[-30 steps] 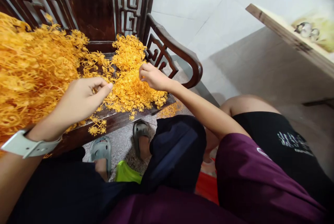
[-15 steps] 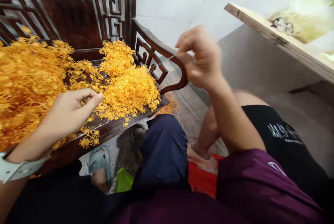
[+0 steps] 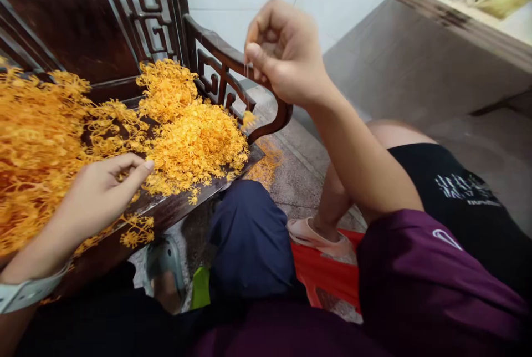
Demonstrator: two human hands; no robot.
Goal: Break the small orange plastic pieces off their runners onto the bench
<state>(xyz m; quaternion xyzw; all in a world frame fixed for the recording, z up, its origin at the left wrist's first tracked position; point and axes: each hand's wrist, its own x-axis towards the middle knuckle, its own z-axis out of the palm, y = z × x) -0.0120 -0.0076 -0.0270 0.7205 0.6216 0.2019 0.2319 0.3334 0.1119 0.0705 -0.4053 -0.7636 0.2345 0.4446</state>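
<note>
Dark carved bench [image 3: 168,212] carries heaps of orange flowers [image 3: 195,141]. The left hand [image 3: 100,196] rests at the heap, fingers pinched together. The right hand [image 3: 286,49], raised above, pinches a thin thread [image 3: 247,82] dangling a single flower [image 3: 248,118].

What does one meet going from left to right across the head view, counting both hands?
watch strap → left hand → small orange pile → right hand, pinching a thread → wooden board
</note>
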